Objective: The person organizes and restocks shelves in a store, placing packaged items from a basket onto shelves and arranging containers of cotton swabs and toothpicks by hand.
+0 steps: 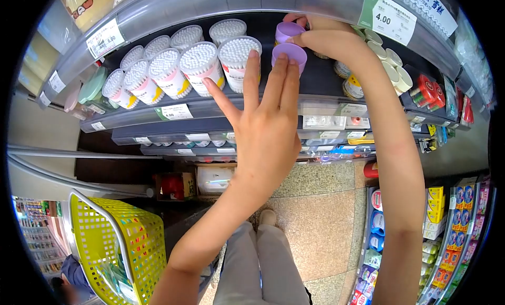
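My left hand (268,115) reaches up to the shelf with its fingers spread. Two of its fingertips rest on the front purple-lidded container (290,53), and another lies against a tub of cotton swabs (240,52). Behind, my right hand (310,34) bends round the rear purple-lidded container (289,30), its fingers at the lid's edge and partly hidden. Two rows of white swab tubs (199,59) stand to the left of the purple lids. On the right are jars with pale lids (390,72), partly covered by my right forearm.
A yellow-green basket (152,236) with packaged items is at the lower left. Price tags line the shelf edge (210,108). Lower shelves hold small goods. Packaged products (457,221) fill racks at the lower right. Part of a person (79,273) shows at the far lower left.
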`<action>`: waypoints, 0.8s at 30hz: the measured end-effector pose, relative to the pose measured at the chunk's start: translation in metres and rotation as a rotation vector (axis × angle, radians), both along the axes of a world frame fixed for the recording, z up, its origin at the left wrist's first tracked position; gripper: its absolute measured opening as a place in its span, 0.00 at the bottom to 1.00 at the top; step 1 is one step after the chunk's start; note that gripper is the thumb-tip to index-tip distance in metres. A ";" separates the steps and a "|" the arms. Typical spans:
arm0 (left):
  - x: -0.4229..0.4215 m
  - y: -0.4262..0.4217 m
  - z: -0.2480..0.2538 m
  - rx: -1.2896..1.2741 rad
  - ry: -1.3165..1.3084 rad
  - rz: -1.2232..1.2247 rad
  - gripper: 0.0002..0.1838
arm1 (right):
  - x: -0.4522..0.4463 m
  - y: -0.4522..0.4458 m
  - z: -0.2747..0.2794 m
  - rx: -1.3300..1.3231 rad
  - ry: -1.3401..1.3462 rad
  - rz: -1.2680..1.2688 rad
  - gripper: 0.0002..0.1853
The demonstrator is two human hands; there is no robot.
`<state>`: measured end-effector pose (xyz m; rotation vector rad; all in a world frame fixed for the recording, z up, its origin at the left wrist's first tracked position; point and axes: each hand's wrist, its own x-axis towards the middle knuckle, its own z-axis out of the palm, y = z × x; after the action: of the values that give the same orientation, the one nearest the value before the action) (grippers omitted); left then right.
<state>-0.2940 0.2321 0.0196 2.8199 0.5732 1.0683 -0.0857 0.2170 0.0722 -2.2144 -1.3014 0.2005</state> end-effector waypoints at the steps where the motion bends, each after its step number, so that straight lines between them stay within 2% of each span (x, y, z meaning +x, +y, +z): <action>1: 0.000 0.000 0.000 0.001 0.003 0.000 0.44 | -0.001 0.000 0.000 -0.002 -0.011 0.005 0.23; 6: -0.001 0.000 -0.001 -0.007 0.017 0.002 0.45 | -0.005 0.001 0.007 -0.016 -0.060 0.060 0.23; 9: -0.001 0.000 0.000 -0.015 0.018 -0.007 0.45 | 0.004 -0.001 -0.001 0.070 -0.090 0.163 0.22; 15: -0.001 0.001 0.000 -0.006 0.018 -0.006 0.44 | 0.001 -0.005 0.003 0.041 -0.004 0.121 0.20; 24: 0.001 -0.001 -0.001 -0.009 0.004 0.002 0.43 | -0.007 -0.008 0.007 0.024 -0.083 0.072 0.20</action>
<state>-0.2925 0.2315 0.0187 2.8148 0.5804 1.0585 -0.0931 0.2091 0.0795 -2.1786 -1.4223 0.1203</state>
